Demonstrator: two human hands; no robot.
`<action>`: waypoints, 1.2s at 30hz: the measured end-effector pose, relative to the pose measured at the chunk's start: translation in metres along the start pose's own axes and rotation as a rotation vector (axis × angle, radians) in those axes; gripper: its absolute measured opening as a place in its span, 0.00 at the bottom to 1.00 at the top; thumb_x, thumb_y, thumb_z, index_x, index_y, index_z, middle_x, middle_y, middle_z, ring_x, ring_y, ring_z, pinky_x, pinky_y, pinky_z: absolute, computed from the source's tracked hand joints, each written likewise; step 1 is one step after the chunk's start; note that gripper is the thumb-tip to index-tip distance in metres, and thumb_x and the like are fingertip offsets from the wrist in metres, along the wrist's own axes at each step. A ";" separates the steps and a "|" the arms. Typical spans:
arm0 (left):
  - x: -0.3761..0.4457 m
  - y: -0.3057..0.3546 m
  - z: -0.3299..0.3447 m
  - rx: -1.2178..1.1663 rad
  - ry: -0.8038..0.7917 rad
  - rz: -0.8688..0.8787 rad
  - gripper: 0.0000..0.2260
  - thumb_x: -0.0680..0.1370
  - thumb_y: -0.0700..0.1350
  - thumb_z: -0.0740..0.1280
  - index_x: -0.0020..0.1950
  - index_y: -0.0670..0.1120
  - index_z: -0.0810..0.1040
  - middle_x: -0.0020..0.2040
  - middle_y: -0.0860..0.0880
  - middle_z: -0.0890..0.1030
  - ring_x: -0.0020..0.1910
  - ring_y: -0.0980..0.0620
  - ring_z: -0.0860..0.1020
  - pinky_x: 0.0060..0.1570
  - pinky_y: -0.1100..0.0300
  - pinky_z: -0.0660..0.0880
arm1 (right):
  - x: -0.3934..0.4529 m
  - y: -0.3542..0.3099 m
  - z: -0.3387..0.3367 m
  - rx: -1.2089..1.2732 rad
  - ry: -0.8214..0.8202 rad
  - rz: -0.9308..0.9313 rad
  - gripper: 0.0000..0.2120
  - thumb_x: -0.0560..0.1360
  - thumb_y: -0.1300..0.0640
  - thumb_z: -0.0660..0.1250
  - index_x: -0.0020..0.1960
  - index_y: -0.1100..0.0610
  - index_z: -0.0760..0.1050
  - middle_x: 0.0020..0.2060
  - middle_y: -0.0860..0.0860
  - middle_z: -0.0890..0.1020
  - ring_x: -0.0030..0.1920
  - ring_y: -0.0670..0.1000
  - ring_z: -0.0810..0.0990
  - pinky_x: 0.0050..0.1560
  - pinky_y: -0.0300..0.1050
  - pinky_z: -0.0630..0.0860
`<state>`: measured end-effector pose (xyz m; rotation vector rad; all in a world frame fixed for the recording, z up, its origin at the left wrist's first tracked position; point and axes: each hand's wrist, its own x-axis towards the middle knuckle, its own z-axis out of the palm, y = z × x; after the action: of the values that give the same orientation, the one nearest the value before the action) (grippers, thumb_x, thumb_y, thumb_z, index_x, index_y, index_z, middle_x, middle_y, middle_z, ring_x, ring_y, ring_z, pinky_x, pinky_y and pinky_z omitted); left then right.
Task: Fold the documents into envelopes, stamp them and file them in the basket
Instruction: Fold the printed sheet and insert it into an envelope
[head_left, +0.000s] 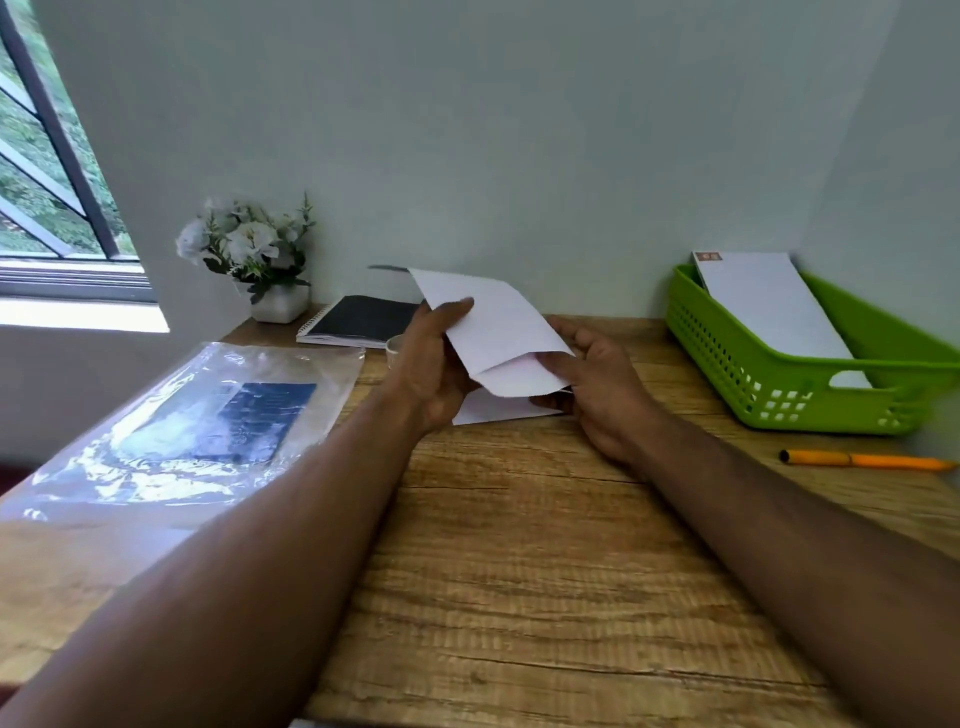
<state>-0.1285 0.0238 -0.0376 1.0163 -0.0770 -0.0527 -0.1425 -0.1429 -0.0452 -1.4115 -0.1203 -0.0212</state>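
**Paper going into an envelope above the desk**

At the far right of the desk sits a green perforated plastic basket (779, 374), and in it a long white envelope (769, 306) leans against the back rim, a small stamp showing at its upper left corner.

At mid-desk the person holds a folded white sheet of paper (488, 317) partly inside a white envelope (514, 376), both lifted off the wood. The left hand (431, 364) grips the paper, thumb curled over its face. The right hand (597, 374) pinches the envelope's mouth, thumb on top and fingers underneath. Another white sheet (498, 410) lies flat just below them.

The wooden desk top (519, 571) runs up to a pale wall. On its left side lies a clear plastic sleeve (208, 415) with a dark blue sheet inside. Farther back are a black spiral notebook (358, 319) and a white pot of white flowers (260, 260) near the window. An orange pen (867, 460) lies near the basket's front.
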 end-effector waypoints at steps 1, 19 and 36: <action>0.001 0.001 0.000 -0.040 -0.037 -0.005 0.24 0.77 0.54 0.65 0.70 0.46 0.71 0.62 0.40 0.79 0.63 0.37 0.76 0.53 0.41 0.78 | -0.001 -0.002 -0.001 -0.008 0.013 0.003 0.16 0.77 0.63 0.66 0.63 0.54 0.76 0.55 0.52 0.82 0.52 0.54 0.82 0.37 0.45 0.79; -0.007 0.009 0.006 -0.383 -0.006 0.077 0.26 0.60 0.66 0.72 0.42 0.45 0.77 0.38 0.45 0.77 0.36 0.46 0.80 0.51 0.40 0.77 | -0.011 -0.004 0.004 -0.830 0.179 -0.413 0.17 0.73 0.49 0.70 0.59 0.53 0.77 0.45 0.45 0.79 0.42 0.45 0.76 0.41 0.44 0.75; -0.002 0.016 -0.007 -0.463 0.072 0.115 0.37 0.69 0.67 0.65 0.71 0.45 0.69 0.60 0.38 0.77 0.59 0.36 0.76 0.50 0.34 0.76 | -0.031 -0.009 0.018 -0.821 0.005 -0.954 0.15 0.71 0.56 0.74 0.56 0.60 0.81 0.50 0.51 0.85 0.49 0.41 0.79 0.49 0.25 0.70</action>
<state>-0.1298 0.0385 -0.0279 0.5492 -0.0534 0.0687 -0.1752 -0.1286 -0.0370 -2.0381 -0.8459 -0.9520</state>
